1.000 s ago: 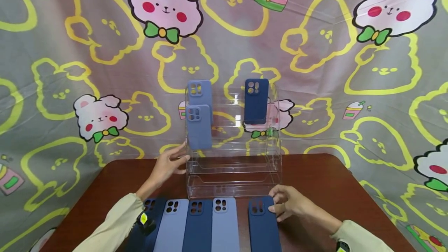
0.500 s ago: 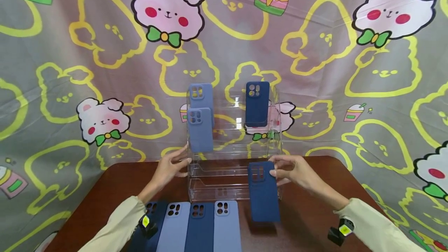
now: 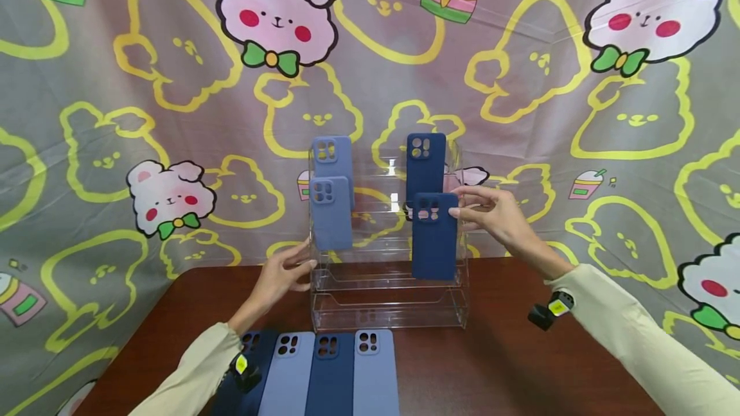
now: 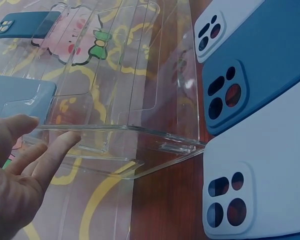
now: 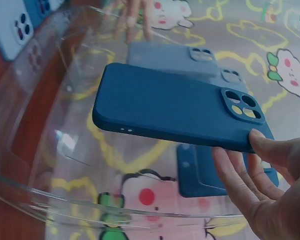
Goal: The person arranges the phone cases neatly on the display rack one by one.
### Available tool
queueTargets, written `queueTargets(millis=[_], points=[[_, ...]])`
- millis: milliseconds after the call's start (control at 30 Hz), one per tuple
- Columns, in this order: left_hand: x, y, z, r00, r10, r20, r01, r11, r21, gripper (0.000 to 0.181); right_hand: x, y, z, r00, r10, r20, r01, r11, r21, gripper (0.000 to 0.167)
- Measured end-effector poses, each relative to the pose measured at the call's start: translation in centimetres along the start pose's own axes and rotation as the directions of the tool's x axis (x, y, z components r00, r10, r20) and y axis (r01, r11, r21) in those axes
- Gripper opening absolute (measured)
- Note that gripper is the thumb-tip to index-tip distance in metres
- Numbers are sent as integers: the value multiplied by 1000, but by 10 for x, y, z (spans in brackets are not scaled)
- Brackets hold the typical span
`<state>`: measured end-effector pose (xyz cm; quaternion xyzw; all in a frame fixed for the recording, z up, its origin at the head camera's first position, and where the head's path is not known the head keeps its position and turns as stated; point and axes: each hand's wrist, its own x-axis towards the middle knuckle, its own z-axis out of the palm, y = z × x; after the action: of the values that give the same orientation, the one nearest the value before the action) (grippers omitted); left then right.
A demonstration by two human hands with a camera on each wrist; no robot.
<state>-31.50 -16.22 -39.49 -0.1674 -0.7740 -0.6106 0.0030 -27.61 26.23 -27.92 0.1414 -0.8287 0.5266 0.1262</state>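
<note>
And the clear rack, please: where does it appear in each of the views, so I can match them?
Head: the clear rack stands just below the centre, on the table.
Left wrist: the rack appears sideways, from upper left to centre.
Right wrist: the rack spreads over left and middle, behind the held dark phone case.
Shared landmark: the left hand, beside the rack in head, lower left in left wrist, top in right wrist.

Four phone cases (image 3: 332,381) lie side by side on the table (image 3: 462,371) before the tiered rack (image 3: 384,320).
</note>
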Motion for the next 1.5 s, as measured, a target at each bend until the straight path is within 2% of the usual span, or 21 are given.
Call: queueTargets(millis=[167, 367, 633, 933, 1200, 1400, 1500], points=[[1, 0, 1, 1000, 0, 4, 0, 1000, -9, 63, 22, -1, -4, 996, -76, -47, 80, 994, 77, 47], [1, 2, 3, 1000, 0, -5, 0, 1000, 2, 62, 45, 3, -9, 986, -149, -78, 152, 988, 30, 46], [-1, -1, 0, 1000, 8, 19, -7, 1000, -29, 63, 63, 11, -7, 981, -169, -98, 174, 984, 48, 42], [-1, -2, -1, 999, 6, 32, -5, 1000, -30, 63, 67, 28, -4, 965, -255, -54, 253, 966, -54, 39], [-1, 0, 0, 1000, 3, 22, -3, 1000, -22, 64, 62, 32, -1, 972, -224, -69, 215, 970, -118, 39], [-1, 0, 0, 1000, 3, 22, -2, 1000, -23, 63, 57, 33, 4, 981, -174, -82, 164, 979, -120, 41], [0, -2, 1, 1000, 3, 15, -2, 1000, -22, 64, 55, 35, 7, 978, -189, -92, 173, 971, -163, 41]])
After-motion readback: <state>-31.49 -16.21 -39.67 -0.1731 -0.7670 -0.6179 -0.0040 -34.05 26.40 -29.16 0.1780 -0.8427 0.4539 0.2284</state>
